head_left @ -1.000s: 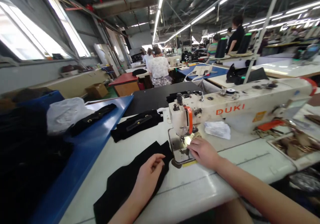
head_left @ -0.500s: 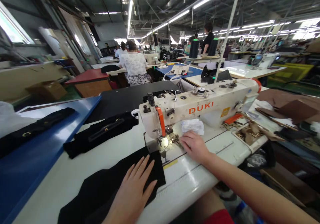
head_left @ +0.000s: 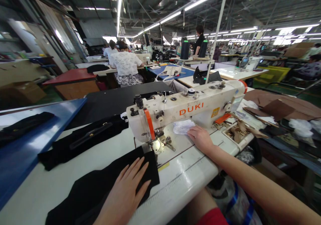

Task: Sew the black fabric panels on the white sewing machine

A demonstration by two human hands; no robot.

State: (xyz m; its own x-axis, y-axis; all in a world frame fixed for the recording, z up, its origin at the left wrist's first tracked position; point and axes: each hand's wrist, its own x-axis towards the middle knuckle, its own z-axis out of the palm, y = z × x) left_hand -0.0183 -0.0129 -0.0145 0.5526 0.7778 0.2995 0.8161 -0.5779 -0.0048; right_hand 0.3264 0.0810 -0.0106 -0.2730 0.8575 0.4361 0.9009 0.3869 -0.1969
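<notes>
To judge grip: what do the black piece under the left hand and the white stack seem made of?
Black piece: likely cloth, matt, since it shows almost no shine; exact fabric unclear. White stack: perhaps paper or thin fabric, matt, with layered edges; the look leaves it open.

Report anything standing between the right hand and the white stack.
Nothing visible: the right hand is right at the right edge of the white stack. The sewing machine rises behind, not between them.

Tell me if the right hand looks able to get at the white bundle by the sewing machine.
Probably yes: the right hand is at the right edge of the white bundle, with nothing visible between them. The sewing machine's arm lies beyond, leaving the near side free.
</notes>
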